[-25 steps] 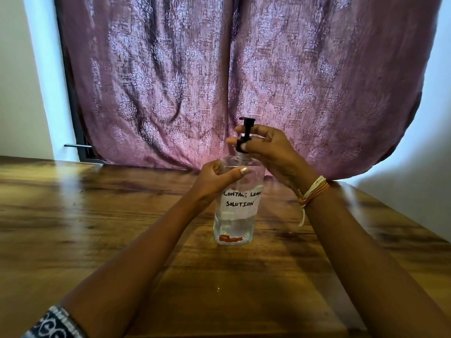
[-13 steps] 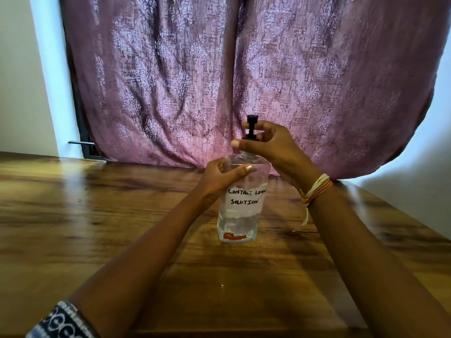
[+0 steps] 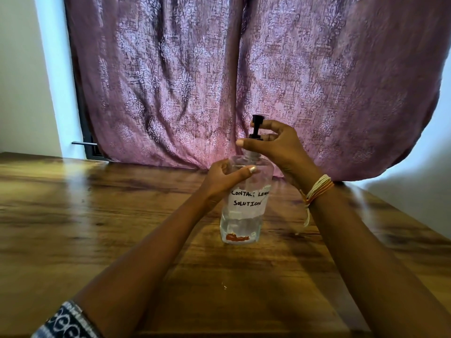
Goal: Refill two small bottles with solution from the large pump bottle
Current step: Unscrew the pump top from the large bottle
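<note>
I see my left hand point(image 3: 223, 178) wrapped around the shoulder of the large pump bottle point(image 3: 244, 208), fingers curled part-way closed on the clear plastic, thumb across the front just above the label point(image 3: 249, 200). My right hand point(image 3: 275, 147) is up at the top: thumb and fingertips pinched in around the black pump head point(image 3: 256, 126), touching its collar and stem, other fingers loosely bent. Both grips are closed on the bottle, neither is a tight fist.

The bottle stands upright on the wooden table point(image 3: 97, 228), about mid-table and near the far edge, long axis vertical, pump pointing straight up. The handwritten label faces me and reads "CONTACT LENS SOLUTION". Clear liquid fills only the lower part; a red mark sits near the base.

Thread bracelet point(image 3: 317, 190) on my right wrist. Patterned pink curtain point(image 3: 244, 69) hangs behind the table.
</note>
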A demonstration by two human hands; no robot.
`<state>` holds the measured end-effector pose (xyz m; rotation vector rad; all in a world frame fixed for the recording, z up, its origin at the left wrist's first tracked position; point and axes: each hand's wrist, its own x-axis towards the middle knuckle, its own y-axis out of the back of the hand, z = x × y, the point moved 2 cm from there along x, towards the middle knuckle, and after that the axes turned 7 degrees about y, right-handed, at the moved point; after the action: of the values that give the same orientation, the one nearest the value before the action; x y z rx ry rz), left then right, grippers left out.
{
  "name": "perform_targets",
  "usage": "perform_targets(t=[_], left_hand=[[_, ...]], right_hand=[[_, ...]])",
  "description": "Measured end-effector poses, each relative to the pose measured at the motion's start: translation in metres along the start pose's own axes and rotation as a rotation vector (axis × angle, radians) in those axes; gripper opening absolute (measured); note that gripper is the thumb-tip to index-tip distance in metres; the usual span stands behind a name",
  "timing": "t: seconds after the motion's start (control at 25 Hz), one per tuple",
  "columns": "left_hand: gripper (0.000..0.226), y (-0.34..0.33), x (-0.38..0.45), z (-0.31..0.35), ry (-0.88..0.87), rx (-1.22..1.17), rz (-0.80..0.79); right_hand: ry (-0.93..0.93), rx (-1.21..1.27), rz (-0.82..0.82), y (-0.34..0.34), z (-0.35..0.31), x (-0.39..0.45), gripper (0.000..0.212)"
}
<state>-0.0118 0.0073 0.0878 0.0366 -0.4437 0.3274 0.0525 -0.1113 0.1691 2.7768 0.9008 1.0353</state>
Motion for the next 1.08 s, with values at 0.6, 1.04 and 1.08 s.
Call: perform_targets(t=[0.6,1.04,1.08], left_hand=[[0.069,0.003,0.0,0.0,0.0,0.043,0.048],[0.072,-0.004,0.006,0.038,0.03,0.239,0.191],[0.073,-0.005,0.005,0.041,0.04,0.254,0.194]], right_hand=[[-0.046,0.067,-0.14,0.0,-0.005,-0.002,0.049],[-0.027,-0.063,-0.085,0.011,-0.018,-0.001,0.054],[-0.024,-0.034,-0.053,0.013,-0.022,-0.001,0.048]])
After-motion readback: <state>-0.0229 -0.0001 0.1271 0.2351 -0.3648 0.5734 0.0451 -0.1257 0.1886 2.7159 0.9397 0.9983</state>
